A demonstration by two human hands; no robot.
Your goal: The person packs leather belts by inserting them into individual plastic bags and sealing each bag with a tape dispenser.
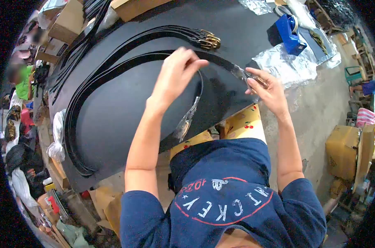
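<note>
My right hand [268,87] pinches the plastic-wrapped end of a black belt [222,62] at the table's near right edge. My left hand [177,72] is above the belt strap, its fingers curled together; whatever is between them is hidden. Just below it, a second strap end [201,84] curves down to a buckle in clear plastic wrap [186,122]. Beyond the hands lies a bundle of several black belts [154,31] with brass-coloured buckles [208,40]. More straps curve around the left side of the black table [125,111].
A blue tape dispenser [290,35] and clear plastic sleeves [286,66] sit at the table's right end. Cardboard boxes [67,22] stand at the back left. Black straps [78,49] hang near them. A large carton [342,146] is on the floor to the right. People are in the background.
</note>
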